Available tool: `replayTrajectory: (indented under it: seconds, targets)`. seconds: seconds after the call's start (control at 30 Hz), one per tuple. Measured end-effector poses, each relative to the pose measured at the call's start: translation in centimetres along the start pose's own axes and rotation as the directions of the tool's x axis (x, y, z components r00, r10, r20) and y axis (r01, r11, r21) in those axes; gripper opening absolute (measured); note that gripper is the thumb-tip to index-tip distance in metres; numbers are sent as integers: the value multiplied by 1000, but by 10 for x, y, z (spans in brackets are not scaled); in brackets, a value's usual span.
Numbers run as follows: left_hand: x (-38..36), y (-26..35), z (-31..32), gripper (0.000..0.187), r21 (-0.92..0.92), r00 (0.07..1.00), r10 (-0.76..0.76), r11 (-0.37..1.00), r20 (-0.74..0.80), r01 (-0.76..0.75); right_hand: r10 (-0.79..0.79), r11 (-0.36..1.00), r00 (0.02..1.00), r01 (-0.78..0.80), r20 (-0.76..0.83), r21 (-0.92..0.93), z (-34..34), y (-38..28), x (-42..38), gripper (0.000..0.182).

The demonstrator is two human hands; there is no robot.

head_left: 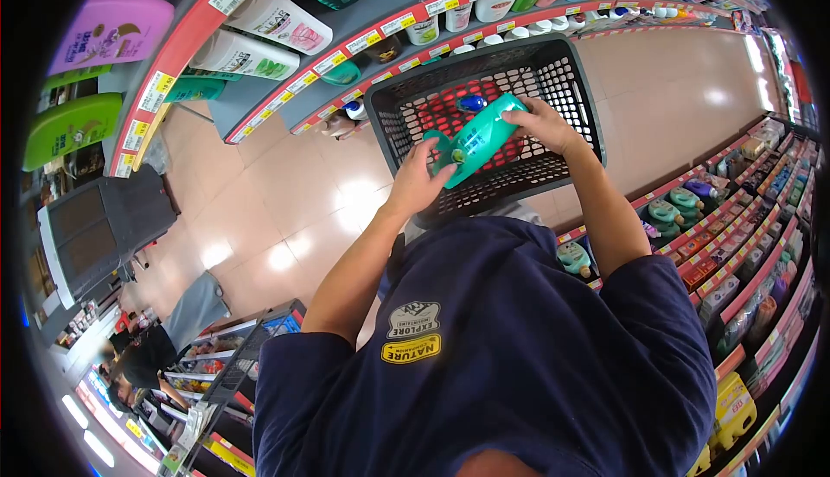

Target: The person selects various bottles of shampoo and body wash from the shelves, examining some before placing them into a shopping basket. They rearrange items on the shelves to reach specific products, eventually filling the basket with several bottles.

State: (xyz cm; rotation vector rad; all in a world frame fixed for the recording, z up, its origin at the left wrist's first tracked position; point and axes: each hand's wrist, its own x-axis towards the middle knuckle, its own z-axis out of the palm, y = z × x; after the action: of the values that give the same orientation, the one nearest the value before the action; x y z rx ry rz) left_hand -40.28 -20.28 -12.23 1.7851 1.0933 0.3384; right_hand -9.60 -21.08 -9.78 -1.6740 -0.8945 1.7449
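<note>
A teal-green bottle with a printed label [484, 138] is held at a slant over a black shopping basket [396, 86]. My left hand [417, 179] grips its lower end, thumb on the front and fingers at the side. On its upper right end, my right hand [546, 124] is closed with the thumb across the face. Behind my left fingers, another rounded green piece [435, 142] shows, partly hidden. A small dark-blue item [471, 104] appears just beyond the bottle, over the basket's perforated floor, where red shows through the holes.
Shelves of shampoo bottles [281, 21] with price tags curve along the left and front. More stocked shelves [692, 244] run down my right side. Tiled floor [285, 166] stretches to the left, with a dark cabinet-like unit [108, 218] standing there. People [143, 365] are at the lower left.
</note>
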Motion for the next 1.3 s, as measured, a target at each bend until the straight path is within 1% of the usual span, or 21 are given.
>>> replayTrajectory:
  seconds: [0.07, 0.1, 0.17, 0.2, 0.23, 0.27, 0.33, 0.37, 0.47, 0.5, 0.63, 0.7, 0.8, 0.83, 0.93, 0.97, 1.0, 1.07, 1.17, 1.23, 1.3]
  targets:
    - [5, 11, -2, 69, -90, 999, -22, 996, 47, 26, 2, 974, 1000, 1, -14, 226, 8, -10, -1, 64]
    - [8, 13, -3, 77, -165, 994, -78, 982, 80, 90, -6, 954, 1000, 8, -6, 300, 9, -2, 5, 64]
    - [11, 5, -6, 77, -288, 974, -138, 939, 177, 186, -42, 897, 999, 31, 16, 441, 11, 11, 27, 63]
    - [17, 3, -13, 77, -341, 964, -157, 913, 215, 224, -53, 873, 998, 24, 47, 487, 19, -2, 23, 59]
    - [15, 22, -24, 73, -444, 930, -171, 840, 326, 311, -75, 859, 995, 30, 68, 512, 27, -11, 22, 57]
    - [13, 26, -28, 66, -433, 919, -180, 839, 350, 329, -94, 845, 991, 31, 91, 534, 34, -20, 20, 55]
    - [7, 39, -32, 63, -412, 934, -170, 862, 314, 296, -164, 849, 982, 95, 88, 519, 55, -46, 8, 54]
    - [5, 40, -30, 60, -495, 953, -153, 827, 260, 268, -190, 842, 979, 123, 75, 526, 62, -40, 15, 54]
    - [7, 50, -38, 58, -574, 966, -193, 778, 171, 256, -238, 905, 970, 203, 49, 373, 93, -61, -2, 55]
    - [10, 51, -41, 56, -576, 977, -191, 790, 92, 209, -240, 926, 968, 207, 68, 317, 101, -63, -1, 56]
    - [25, 60, -68, 59, -534, 983, -182, 833, -14, 147, -246, 969, 968, 246, 39, 26, 110, -85, 2, 60]
    - [27, 70, -80, 59, -542, 980, -201, 823, -2, 168, -260, 961, 965, 262, 40, -84, 109, -97, 8, 61]
    - [31, 66, -87, 59, -539, 985, -170, 831, -8, 139, -245, 959, 969, 247, 31, -140, 111, -111, 11, 60]
    - [31, 58, -81, 59, -540, 988, -153, 835, -37, 109, -307, 948, 951, 309, 33, -75, 114, -110, 13, 60]
    - [27, 53, -78, 61, -551, 991, -107, 834, -85, 42, -292, 955, 955, 295, 54, -38, 119, -106, 16, 53]
    - [25, 40, -71, 62, -495, 988, -126, 866, -84, 69, -266, 963, 961, 268, 69, -13, 122, -106, 14, 51]
    - [17, 61, -90, 64, -541, 985, -168, 825, 40, 162, -237, 971, 968, 237, 75, 10, 124, -109, 8, 48]
    - [11, 49, -87, 64, -545, 984, -172, 821, 46, 169, -230, 971, 967, 236, 113, -35, 126, -106, 8, 49]
    - [6, 15, -82, 61, -598, 987, -142, 785, 79, 161, -243, 942, 958, 270, 151, -200, 138, -112, -2, 50]
    - [-5, 15, -93, 62, -678, 989, -144, 729, -14, 97, -233, 908, 953, 284, 193, -309, 145, -112, -1, 52]
    - [-19, 21, -110, 57, -708, 977, -201, 700, -69, 94, -188, 931, 946, 257, 265, -261, 160, -121, -4, 54]
